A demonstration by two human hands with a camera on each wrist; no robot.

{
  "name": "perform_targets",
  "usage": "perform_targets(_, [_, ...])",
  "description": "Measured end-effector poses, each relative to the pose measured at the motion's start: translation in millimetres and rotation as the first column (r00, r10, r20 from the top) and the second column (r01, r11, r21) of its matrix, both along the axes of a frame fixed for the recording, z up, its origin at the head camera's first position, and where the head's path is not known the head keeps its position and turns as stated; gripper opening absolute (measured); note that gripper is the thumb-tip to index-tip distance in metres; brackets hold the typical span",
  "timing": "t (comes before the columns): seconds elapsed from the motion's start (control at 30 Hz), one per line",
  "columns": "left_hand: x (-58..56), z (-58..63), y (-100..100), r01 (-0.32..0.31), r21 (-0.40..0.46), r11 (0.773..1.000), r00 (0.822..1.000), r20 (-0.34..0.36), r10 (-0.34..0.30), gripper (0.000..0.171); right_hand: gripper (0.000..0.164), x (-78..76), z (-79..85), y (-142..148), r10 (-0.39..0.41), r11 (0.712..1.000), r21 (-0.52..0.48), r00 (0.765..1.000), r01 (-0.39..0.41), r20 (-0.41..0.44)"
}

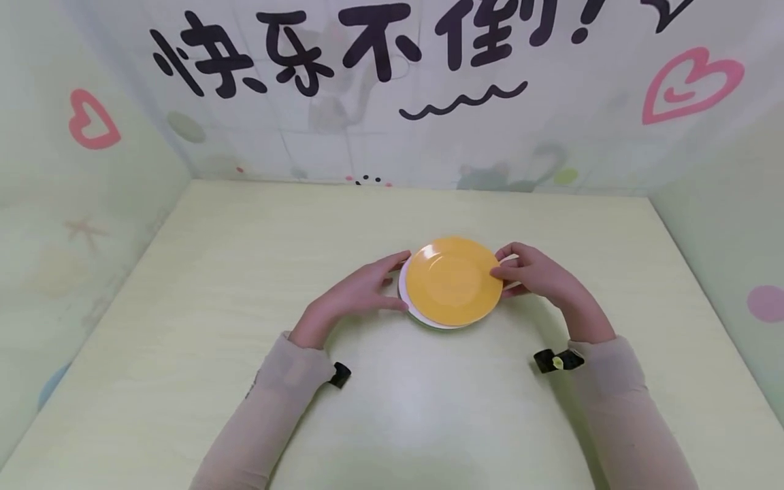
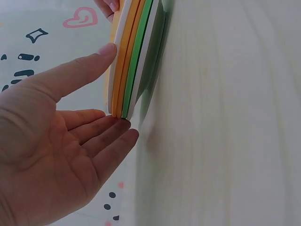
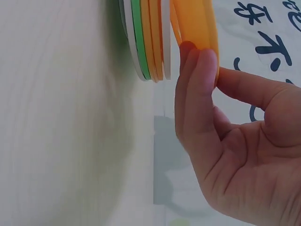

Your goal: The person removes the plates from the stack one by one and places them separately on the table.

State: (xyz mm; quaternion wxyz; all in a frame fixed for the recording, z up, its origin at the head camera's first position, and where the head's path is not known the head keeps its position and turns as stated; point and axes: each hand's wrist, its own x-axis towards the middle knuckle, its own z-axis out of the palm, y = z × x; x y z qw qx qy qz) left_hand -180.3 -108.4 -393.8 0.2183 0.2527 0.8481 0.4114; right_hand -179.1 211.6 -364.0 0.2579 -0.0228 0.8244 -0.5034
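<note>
Near the middle of the table, an orange plate [image 1: 453, 282] lies on top in the head view, covering most of a stack of plates [image 2: 128, 66]. My right hand [image 1: 539, 273] pinches this orange plate at its right rim, thumb above and fingers beneath. In the right wrist view its edge is tilted up, with a gap over the white plate [image 3: 165, 42] below. White, orange and green rims show in the stack. My left hand [image 1: 364, 289] is at the stack's left side, its fairly straight thumb and fingertips against the rims.
The pale wooden table [image 1: 184, 340] spreads around the stack. A printed backdrop [image 1: 318, 136] with black lettering stands behind it, and decorated panels border the left and right sides. Black straps [image 1: 559, 361] are on both sleeves.
</note>
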Motion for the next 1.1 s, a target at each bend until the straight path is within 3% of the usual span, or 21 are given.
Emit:
perform_targets(0.4, [1.3, 0.0, -4.3, -0.005, 0.024, 1.000, 1.000, 0.000, 0.005, 0.092, 0.039, -1.4, -1.7, 6.4, -0.025, 0.996, -0.088, 0.999, 0.021, -0.036])
perform_targets(0.7, [-2.2, -3.3, -3.1, 0.009, -0.013, 1.000, 1.000, -0.030, -0.010, 0.090, 0.047, -9.1, -0.7, 17.2, -0.144, 0.981, -0.136, 0.988, 0.136, -0.051])
perform_targets(0.8, [-2.6, -3.0, -3.1, -0.004, -0.017, 1.000, 1.000, -0.022, 0.003, 0.090, 0.038, -14.9, -1.6, 19.3, -0.220, 0.959, -0.193, 0.974, 0.206, -0.049])
perform_targets(0.93, [-2.5, -3.3, -3.3, -0.021, -0.041, 0.999, 1.000, -0.007, 0.021, 0.088, 0.022, -23.5, -3.6, 21.7, -0.332, 0.897, -0.302, 0.943, 0.324, 0.025])
perform_targets(1.1, [-2.6, -4.3, -2.4, -0.025, -0.055, 0.998, 1.000, -0.003, 0.025, 0.087, 0.021, -34.8, -7.3, 24.9, -0.437, 0.837, -0.323, 0.895, 0.441, 0.090])
